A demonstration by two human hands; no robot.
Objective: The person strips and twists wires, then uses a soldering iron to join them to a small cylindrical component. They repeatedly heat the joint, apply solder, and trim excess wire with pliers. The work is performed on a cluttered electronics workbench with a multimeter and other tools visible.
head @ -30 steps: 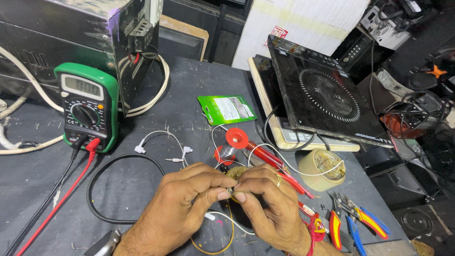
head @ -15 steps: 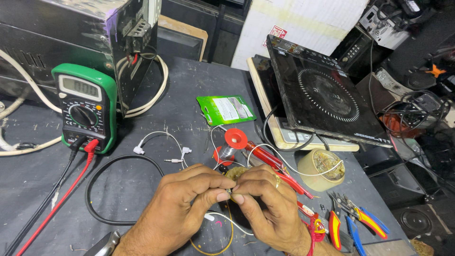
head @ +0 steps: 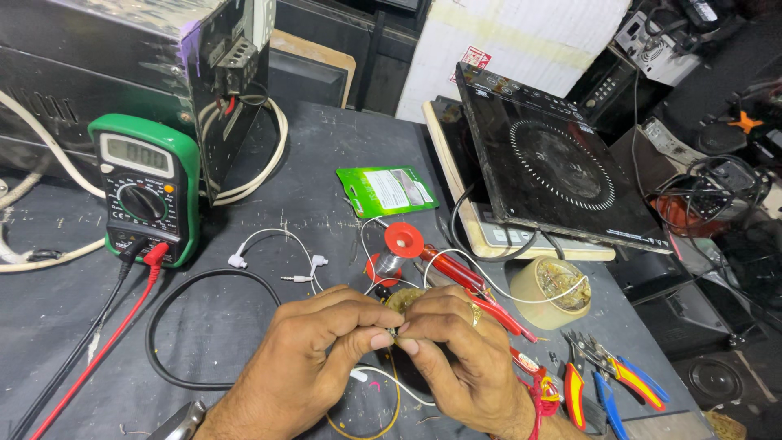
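My left hand (head: 314, 358) and my right hand (head: 456, 350) meet at the near middle of the dark table (head: 326, 179). Their fingertips pinch a small part with a thin wire (head: 393, 332) between them; most of it is hidden by the fingers. A ring sits on a right-hand finger. A white wire (head: 391, 383) and a yellow wire loop (head: 383, 424) lie under the hands. Just beyond the fingers rests a red solder spool (head: 399, 244) with a red-handled tool (head: 468, 281) beside it.
A green multimeter (head: 142, 187) with red and black leads stands at the left by a metal case (head: 122, 65). White earphones (head: 273, 257), a green packet (head: 387, 190), a black induction cooktop (head: 554, 163), a tape roll (head: 554, 289) and pliers (head: 603, 383) surround the hands.
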